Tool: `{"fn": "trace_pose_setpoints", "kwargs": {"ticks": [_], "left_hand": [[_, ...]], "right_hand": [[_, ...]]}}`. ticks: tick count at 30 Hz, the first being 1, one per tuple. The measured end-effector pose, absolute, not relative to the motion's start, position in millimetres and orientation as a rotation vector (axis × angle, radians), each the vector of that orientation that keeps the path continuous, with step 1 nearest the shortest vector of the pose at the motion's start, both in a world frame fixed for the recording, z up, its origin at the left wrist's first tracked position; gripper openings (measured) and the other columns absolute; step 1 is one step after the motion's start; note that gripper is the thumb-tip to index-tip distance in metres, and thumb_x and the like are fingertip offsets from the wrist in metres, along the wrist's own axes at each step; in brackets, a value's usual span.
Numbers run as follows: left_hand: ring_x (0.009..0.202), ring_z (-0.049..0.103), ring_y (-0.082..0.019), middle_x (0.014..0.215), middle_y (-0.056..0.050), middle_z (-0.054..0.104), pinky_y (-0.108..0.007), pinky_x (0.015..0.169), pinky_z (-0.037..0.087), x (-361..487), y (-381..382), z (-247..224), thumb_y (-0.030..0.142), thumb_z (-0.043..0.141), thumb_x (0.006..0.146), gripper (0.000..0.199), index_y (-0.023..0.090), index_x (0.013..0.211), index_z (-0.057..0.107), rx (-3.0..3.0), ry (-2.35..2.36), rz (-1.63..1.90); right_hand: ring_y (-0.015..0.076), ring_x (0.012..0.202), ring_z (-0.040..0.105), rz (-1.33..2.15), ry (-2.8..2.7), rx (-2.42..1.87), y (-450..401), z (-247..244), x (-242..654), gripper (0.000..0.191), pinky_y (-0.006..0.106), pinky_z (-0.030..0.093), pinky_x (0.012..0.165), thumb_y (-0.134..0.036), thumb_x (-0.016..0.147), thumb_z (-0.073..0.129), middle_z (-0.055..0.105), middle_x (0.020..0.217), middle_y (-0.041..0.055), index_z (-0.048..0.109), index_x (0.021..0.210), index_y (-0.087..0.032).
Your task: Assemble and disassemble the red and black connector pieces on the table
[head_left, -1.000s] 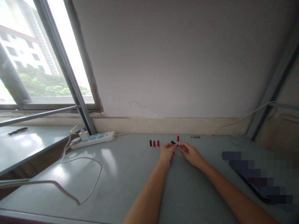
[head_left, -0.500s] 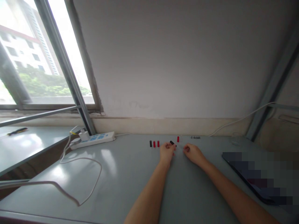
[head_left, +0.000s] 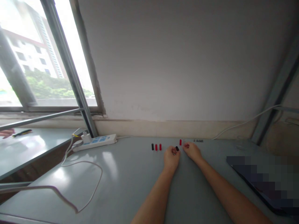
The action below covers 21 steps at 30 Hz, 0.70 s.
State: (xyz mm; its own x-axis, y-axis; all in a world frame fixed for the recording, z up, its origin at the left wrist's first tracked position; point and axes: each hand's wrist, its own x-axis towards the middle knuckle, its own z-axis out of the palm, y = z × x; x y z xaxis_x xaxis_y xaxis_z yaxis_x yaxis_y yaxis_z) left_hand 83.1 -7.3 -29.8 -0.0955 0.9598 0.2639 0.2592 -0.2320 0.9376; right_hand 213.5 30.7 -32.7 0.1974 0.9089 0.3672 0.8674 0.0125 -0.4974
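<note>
My left hand (head_left: pixel 172 158) is closed on a small black cylinder (head_left: pixel 177 148), which sticks out at its fingertips above the grey table (head_left: pixel 121 186). Just to the right, my right hand (head_left: pixel 192 151) has its fingers pinched together; what they hold, if anything, is too small to make out. One red cylinder (head_left: pixel 180 142) stands between and behind the hands. Left of my left hand, a black cylinder (head_left: pixel 152 146) and two red ones (head_left: pixel 156 147) stand in a row. Several tiny dark pieces (head_left: pixel 198 141) lie behind my right hand.
A white power strip (head_left: pixel 98 142) with plugs and a looping cable (head_left: pixel 102 174) occupies the left side. At the right lies a dark flat object (head_left: pixel 252 183), partly blurred out. Another person's hand (head_left: pixel 7 133) shows at the far left, near a dark pen-like tool (head_left: pixel 22 133).
The view has shifted slightly. The black cylinder in my left hand is tilted differently. My right hand is nearer the standing red cylinder. Another person's hand has appeared at the far left.
</note>
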Motion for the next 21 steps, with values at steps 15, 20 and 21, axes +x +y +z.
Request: {"fn": "trace_pose_setpoints", "kwargs": {"ticks": [15,20,21], "left_hand": [[0.07,0.056,-0.019,0.064,-0.006,0.06,-0.026,0.065,0.038,100.7,22.7,-26.3,0.011,0.057,0.063,0.006,0.017,0.06,0.057,1.723,1.551,1.252],[0.073,0.057,-0.021,0.067,-0.007,0.06,-0.029,0.068,0.038,110.4,31.8,-33.1,0.012,0.058,0.063,0.004,0.017,0.062,0.059,1.75,1.568,1.258],[0.074,0.057,-0.022,0.067,-0.008,0.06,-0.029,0.069,0.038,112.0,32.9,-33.9,0.012,0.058,0.063,0.004,0.016,0.062,0.059,1.754,1.574,1.264]], "right_hand": [[0.0192,0.068,0.06,-0.011,-1.688,-1.857,27.3,-36.8,216.5,0.012,0.027,0.038,0.054,-0.027,0.071,0.052,0.065,0.07,0.0061,0.062,0.071,-0.022],[0.0209,0.071,0.06,0.018,-1.71,-1.894,24.0,-33.4,213.7,0.015,0.028,0.039,0.056,-0.028,0.073,0.05,0.066,0.073,0.0071,0.063,0.075,-0.021],[0.021,0.071,0.06,0.018,-1.715,-1.901,23.4,-32.7,213.3,0.016,0.028,0.039,0.056,-0.028,0.073,0.05,0.066,0.073,0.0073,0.063,0.076,-0.02]]}}
